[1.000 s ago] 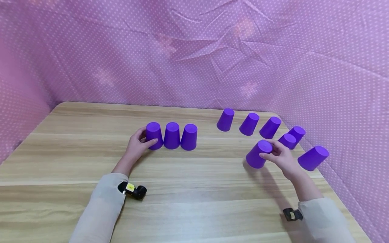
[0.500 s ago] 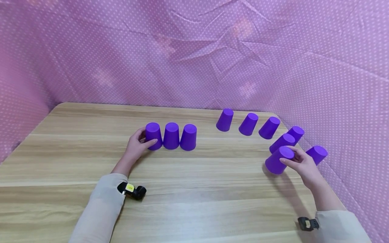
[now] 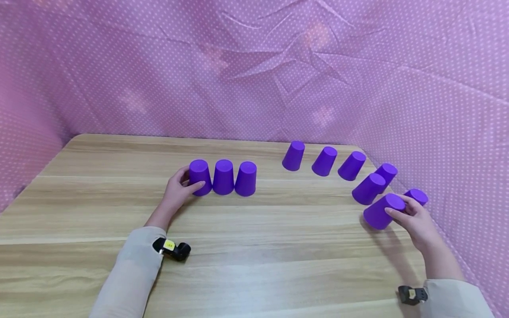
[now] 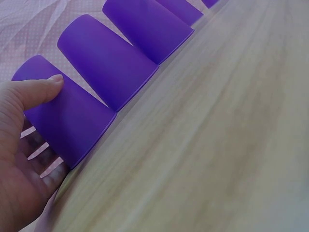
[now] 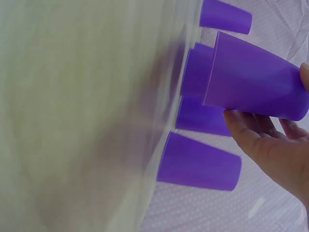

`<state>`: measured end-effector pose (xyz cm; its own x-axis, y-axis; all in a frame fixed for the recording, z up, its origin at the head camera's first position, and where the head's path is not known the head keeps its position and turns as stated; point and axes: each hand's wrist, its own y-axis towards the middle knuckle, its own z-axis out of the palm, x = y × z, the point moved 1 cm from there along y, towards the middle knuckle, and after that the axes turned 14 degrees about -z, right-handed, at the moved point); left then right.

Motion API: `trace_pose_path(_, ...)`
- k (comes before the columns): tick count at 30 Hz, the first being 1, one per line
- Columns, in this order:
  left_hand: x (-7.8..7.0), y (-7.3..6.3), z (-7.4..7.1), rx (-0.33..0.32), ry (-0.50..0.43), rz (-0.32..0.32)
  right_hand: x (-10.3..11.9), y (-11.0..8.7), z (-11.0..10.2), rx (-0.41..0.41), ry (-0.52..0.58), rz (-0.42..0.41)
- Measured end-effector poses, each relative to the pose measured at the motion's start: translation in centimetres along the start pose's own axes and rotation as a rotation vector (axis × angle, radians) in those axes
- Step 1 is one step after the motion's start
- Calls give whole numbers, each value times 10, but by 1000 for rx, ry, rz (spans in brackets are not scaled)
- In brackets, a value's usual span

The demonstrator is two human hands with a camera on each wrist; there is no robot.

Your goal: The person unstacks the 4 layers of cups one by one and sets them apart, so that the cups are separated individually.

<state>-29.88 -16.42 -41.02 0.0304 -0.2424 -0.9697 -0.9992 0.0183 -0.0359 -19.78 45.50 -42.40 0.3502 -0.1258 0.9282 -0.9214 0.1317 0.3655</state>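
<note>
While the right hand [image 3: 417,223] grips 1 purple cup [image 3: 379,213] just above the table [image 3: 246,265], mouth down, long axis nearly upright, the left hand [image 3: 176,191] holds the end cup [image 3: 198,176] of an inverted row [image 3: 223,177]; beyond, 3 more cups [image 3: 324,162] stand base up.

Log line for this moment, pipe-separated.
left hand: grips leftmost purple cup, row of three | right hand: holds raised purple cup, clear of table | six more purple cups: upside down, right side
</note>
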Motion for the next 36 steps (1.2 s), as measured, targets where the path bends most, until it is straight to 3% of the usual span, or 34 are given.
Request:
trace_pose_path(20, -3, -2, 0, 8, -10, 2, 7, -11, -15, -48, 23, 59)
trace_pose_path(36, -1, 0, 0, 3, -1, 4, 13, -15, -15, -26, 101, 101)
